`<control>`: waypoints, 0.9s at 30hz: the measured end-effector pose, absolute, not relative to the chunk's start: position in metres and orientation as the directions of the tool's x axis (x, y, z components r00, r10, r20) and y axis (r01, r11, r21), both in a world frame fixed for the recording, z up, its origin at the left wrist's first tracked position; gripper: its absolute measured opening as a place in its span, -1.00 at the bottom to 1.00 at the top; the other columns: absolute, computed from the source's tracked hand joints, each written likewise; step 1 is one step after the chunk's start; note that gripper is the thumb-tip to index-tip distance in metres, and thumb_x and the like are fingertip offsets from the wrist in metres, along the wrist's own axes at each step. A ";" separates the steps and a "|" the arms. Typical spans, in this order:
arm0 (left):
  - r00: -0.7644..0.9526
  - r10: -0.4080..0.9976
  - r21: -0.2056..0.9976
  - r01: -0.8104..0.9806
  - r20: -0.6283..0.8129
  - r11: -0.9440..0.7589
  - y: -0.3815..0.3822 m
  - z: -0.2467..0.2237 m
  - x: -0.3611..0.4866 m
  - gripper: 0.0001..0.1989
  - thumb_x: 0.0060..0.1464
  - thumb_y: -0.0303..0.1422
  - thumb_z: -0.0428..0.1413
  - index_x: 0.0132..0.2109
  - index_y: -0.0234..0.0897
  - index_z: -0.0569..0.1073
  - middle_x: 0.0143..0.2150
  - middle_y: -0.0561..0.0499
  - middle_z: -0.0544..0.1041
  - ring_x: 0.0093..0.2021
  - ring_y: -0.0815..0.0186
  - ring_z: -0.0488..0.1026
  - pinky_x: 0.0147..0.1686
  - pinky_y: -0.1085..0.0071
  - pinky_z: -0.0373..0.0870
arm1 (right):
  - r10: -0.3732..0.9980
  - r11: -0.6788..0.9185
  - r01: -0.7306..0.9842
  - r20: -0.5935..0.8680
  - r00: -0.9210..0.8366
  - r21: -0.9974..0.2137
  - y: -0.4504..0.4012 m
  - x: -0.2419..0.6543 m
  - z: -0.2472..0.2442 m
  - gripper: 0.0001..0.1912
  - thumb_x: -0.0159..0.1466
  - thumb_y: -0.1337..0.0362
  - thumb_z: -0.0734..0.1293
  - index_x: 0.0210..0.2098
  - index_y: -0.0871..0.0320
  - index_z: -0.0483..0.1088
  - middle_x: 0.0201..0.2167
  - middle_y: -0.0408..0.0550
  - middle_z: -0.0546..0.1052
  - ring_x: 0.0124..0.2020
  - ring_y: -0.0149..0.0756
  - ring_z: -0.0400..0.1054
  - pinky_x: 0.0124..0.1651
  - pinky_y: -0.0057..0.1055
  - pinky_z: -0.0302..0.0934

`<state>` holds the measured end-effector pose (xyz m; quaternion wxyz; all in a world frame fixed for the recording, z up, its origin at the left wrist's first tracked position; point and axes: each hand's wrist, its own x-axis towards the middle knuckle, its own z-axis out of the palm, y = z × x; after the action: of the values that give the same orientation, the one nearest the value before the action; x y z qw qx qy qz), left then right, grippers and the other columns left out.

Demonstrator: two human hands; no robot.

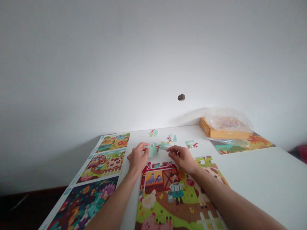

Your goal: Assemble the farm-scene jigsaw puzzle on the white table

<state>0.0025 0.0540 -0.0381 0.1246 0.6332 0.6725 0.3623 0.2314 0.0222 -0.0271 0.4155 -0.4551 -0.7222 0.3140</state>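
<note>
My left hand (139,156) pinches a mint-green puzzle piece (153,150) between thumb and fingers, tilted above the table. Just right of it is another mint piece with a yellow edge (165,145). The bent fingers of my right hand (181,157) are at that piece's right edge; whether they touch it is unclear. Below both hands lies a partly assembled farm puzzle (165,198), with a barn, farmer, hen, pig and cow. My right forearm covers part of its right side.
Loose pieces lie farther back: one piece (153,133), another (172,137) and a third (192,144). A picture sheet (121,169) runs along the left. At the back right, an orange box (216,132) with a plastic bag (226,118) on it sits by a savanna picture (257,143).
</note>
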 end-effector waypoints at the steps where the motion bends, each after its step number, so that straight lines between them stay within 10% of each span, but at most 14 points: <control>1: -0.168 0.946 0.642 0.765 0.276 -0.052 0.054 -0.038 0.003 -0.82 0.06 -0.29 0.06 -0.18 -0.10 0.49 -0.28 0.07 0.61 -0.16 0.19 0.52 -0.14 0.31 0.31 | 0.892 0.441 0.423 0.335 -0.303 -0.792 0.021 0.231 -0.026 -0.80 0.25 0.27 0.29 -0.17 0.13 0.50 -0.37 -0.10 0.53 -0.37 -0.36 0.33 -0.26 -0.44 0.19; 6: -0.175 0.960 0.659 0.752 0.219 -0.013 0.053 -0.031 0.004 -0.83 0.07 -0.27 0.02 -0.26 -0.12 0.49 -0.27 0.10 0.62 -0.18 0.23 0.52 -0.10 0.33 0.28 | 0.763 0.616 0.449 0.349 -0.544 -0.647 0.015 0.230 -0.024 -0.84 0.19 0.31 0.36 -0.22 0.11 0.54 -0.27 -0.06 0.52 -0.20 -0.30 0.36 -0.07 -0.40 0.20; 16: -0.254 0.964 0.527 0.831 0.079 0.176 0.052 -0.021 0.004 -0.81 0.00 -0.29 0.03 -0.39 -0.08 0.55 -0.33 0.08 0.62 -0.16 0.06 0.47 0.06 -0.15 0.00 | 0.775 0.600 0.476 0.322 -0.543 -0.642 0.018 0.231 -0.029 -0.82 0.21 0.32 0.33 -0.20 0.11 0.53 -0.27 -0.06 0.48 -0.24 -0.33 0.36 -0.12 -0.43 0.22; 27: -0.182 0.983 0.523 0.837 -0.013 0.162 0.047 -0.008 0.005 -0.86 -0.11 -0.19 0.16 -0.38 -0.04 0.59 -0.29 0.04 0.63 -0.05 -0.04 0.43 0.07 -0.11 0.02 | 0.770 0.610 0.476 0.329 -0.547 -0.634 0.018 0.231 -0.030 -0.81 0.21 0.33 0.33 -0.20 0.11 0.54 -0.27 -0.06 0.47 -0.23 -0.33 0.36 -0.11 -0.43 0.22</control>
<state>0.0052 0.0467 -0.0076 0.1784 0.6141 0.7410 0.2049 0.2307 0.0182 -0.0295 0.3012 -0.3686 -0.8450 0.2437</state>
